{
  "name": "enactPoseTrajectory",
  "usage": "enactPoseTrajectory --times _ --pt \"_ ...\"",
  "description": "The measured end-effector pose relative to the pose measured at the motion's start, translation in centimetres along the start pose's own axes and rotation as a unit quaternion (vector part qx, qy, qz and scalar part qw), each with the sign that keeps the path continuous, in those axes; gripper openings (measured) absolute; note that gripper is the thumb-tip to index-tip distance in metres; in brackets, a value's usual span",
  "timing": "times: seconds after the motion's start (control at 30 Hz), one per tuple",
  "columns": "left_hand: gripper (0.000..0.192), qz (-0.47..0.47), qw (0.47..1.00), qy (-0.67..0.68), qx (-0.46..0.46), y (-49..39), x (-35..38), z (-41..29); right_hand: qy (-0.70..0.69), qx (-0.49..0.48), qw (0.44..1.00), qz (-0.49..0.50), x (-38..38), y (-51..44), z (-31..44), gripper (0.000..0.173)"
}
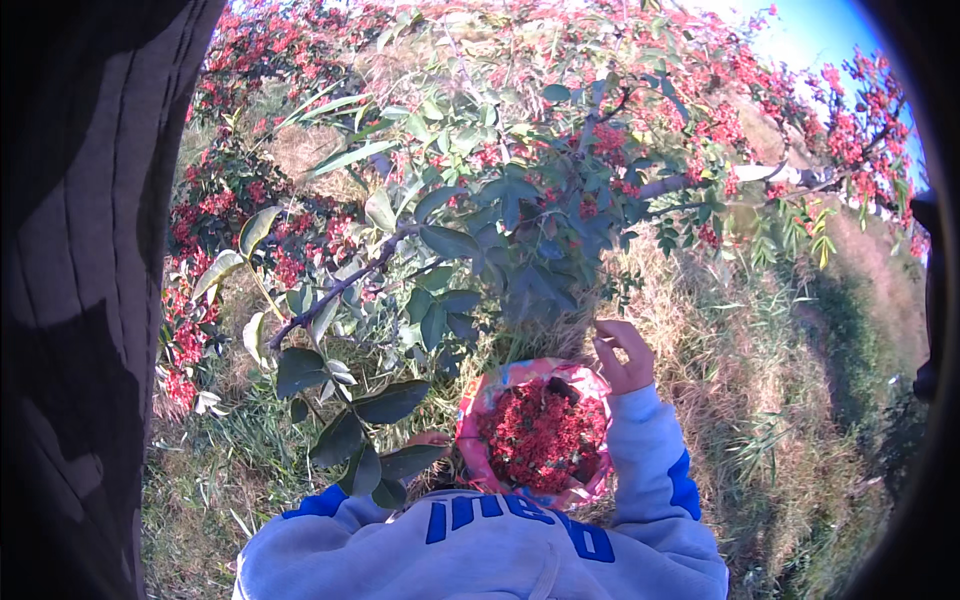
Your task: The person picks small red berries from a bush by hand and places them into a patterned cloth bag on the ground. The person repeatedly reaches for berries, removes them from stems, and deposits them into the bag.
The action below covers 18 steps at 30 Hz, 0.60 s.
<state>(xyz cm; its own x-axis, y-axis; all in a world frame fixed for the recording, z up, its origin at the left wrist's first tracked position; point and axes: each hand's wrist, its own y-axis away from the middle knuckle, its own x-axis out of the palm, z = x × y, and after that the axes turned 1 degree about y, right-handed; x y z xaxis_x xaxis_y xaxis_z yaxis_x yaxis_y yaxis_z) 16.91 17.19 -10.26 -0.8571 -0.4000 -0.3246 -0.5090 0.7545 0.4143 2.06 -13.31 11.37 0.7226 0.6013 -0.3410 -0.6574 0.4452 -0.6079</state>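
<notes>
A pink patterned plastic bag (474, 448), its mouth wide, stands in front of my torso. Red berry clusters (544, 435), which look like Sichuan pepper, fill it, with some dark bits among them. My right hand (628, 358) is raised at the bag's upper right rim. Its thumb and index finger curl towards each other, and nothing visible lies between them. My left hand (433, 441) is low at the bag's left side, mostly hidden behind dark green leaves (390, 403); its grip does not show.
A thorny-looking branch (337, 294) reaches in from the upper middle towards my left arm. Leafy boughs and a pale limb (772, 174) spread across the top. Red-fruited shrubs (187, 341) stand left. Dry grass (720, 352) covers the ground. Dark fabric (90, 187) blocks the left edge.
</notes>
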Motion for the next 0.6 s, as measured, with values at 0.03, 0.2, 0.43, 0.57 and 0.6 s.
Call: enactPoseTrajectory --times 0.03,0.2,0.43,0.57,0.6 --pt "0.04 0.028 0.998 0.037 -0.032 0.1 0.2 -2.3 0.037 -0.03 0.999 -0.006 0.1 -2.4 0.7 0.023" --pt "0.036 0.076 0.988 0.106 0.082 -2.7 -0.3 -4.5 0.192 -0.187 0.963 -0.019 1.8 -11.7 -0.4 0.039" --pt "0.03 0.102 0.977 0.164 0.086 -5.0 -1.4 -8.3 0.247 -0.103 0.96 0.085 4.2 -16.0 -1.8 0.05" --pt "0.03 0.121 0.965 0.192 0.129 -6.7 -1.7 -8.5 0.301 -0.085 0.939 0.146 4.6 -17.8 -0.9 0.046" --pt "0.03 0.138 0.954 0.216 0.153 -7.5 -1.2 -8.8 0.298 -0.11 0.938 0.136 4.1 -18.0 -1.5 0.045"
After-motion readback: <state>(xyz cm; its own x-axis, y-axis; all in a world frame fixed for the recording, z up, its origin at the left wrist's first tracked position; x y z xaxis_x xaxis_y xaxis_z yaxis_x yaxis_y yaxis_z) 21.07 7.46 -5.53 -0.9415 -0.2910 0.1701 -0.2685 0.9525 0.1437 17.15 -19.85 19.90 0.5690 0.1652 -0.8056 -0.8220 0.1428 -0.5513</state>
